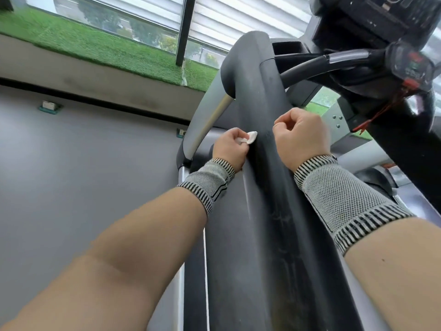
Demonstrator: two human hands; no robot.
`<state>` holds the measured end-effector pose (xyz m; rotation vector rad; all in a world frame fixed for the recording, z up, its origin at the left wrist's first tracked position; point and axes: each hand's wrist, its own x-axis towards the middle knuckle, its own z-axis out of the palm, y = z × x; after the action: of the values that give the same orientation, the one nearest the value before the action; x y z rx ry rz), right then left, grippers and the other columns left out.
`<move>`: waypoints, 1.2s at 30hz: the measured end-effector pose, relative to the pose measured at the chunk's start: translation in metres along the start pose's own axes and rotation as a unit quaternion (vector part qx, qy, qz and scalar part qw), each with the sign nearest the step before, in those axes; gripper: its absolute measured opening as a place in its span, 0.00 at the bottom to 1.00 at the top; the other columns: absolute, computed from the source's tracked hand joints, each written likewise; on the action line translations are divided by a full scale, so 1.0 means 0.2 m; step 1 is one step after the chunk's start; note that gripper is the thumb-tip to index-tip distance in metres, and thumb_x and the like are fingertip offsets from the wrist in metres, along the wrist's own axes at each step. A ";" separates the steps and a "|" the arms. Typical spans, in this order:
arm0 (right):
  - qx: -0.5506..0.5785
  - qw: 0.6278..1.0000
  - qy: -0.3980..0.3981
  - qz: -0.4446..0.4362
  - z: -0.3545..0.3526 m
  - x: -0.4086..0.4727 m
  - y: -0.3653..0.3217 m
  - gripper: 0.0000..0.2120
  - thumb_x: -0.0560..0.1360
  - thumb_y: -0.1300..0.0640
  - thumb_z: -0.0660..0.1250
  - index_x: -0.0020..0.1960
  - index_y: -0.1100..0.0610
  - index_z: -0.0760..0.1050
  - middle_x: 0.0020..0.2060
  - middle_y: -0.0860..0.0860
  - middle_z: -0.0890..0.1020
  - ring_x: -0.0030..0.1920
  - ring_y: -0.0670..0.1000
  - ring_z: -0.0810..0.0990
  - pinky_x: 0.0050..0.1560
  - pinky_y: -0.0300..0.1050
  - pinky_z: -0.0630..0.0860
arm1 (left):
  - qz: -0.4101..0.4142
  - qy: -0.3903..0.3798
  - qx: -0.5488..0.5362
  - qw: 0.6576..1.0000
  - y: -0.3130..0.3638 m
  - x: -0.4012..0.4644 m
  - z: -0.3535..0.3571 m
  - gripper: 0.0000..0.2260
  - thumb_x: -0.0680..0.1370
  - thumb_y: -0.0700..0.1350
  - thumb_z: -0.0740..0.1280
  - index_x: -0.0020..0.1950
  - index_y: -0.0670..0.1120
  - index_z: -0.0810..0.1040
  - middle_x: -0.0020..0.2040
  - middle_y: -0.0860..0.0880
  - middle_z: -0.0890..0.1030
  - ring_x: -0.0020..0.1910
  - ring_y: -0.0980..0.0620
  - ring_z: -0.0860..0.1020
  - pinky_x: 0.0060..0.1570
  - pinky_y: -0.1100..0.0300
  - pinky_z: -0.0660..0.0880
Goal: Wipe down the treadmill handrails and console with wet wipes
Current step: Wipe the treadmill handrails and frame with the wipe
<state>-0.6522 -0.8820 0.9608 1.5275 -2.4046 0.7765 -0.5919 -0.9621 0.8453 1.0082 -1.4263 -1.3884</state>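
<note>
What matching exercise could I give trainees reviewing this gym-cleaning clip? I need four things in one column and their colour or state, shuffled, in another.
Column one:
1. wet wipe
2. handrail
3. right hand
4. safety cord

Column two:
A. red, hanging below the console
B. curled, holding nothing
C. white, bunched in the left hand
D. dark grey, running up between the two hands

Pairs: 1-C, 2-D, 3-B, 4-A
</note>
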 end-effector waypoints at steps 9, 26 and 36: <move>0.012 1.000 -0.008 0.012 -0.02 -0.01 -0.01 0.06 0.74 0.57 0.62 0.41 0.53 0.77 0.34 0.47 0.78 0.39 0.50 0.76 0.41 0.40 0.70 | 0.016 0.025 -0.046 0.998 -0.08 -0.36 -0.16 0.13 0.71 0.36 0.67 0.35 0.54 0.76 0.31 0.48 0.77 0.30 0.52 0.73 0.33 0.61 0.70; 0.010 1.000 0.003 0.015 -0.02 -0.02 -0.01 0.06 0.74 0.57 0.62 0.40 0.53 0.77 0.34 0.48 0.78 0.38 0.50 0.76 0.41 0.41 0.70 | 0.048 -0.028 -0.070 0.996 -0.01 -0.49 -0.05 0.12 0.71 0.32 0.66 0.37 0.50 0.77 0.32 0.55 0.74 0.28 0.63 0.70 0.34 0.71 0.67; 0.025 0.999 0.014 0.024 -0.01 0.00 0.02 0.07 0.72 0.57 0.63 0.36 0.52 0.75 0.28 0.42 0.74 0.39 0.51 0.77 0.45 0.43 0.74 | 0.028 0.010 -0.003 1.000 0.05 -0.05 -0.03 0.10 0.74 0.35 0.64 0.39 0.48 0.79 0.29 0.52 0.74 0.26 0.59 0.69 0.30 0.67 0.69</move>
<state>-0.6551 -0.8797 0.9610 1.4727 -2.4263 0.8694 -0.5827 -0.9543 0.8554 0.9689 -1.4244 -1.3389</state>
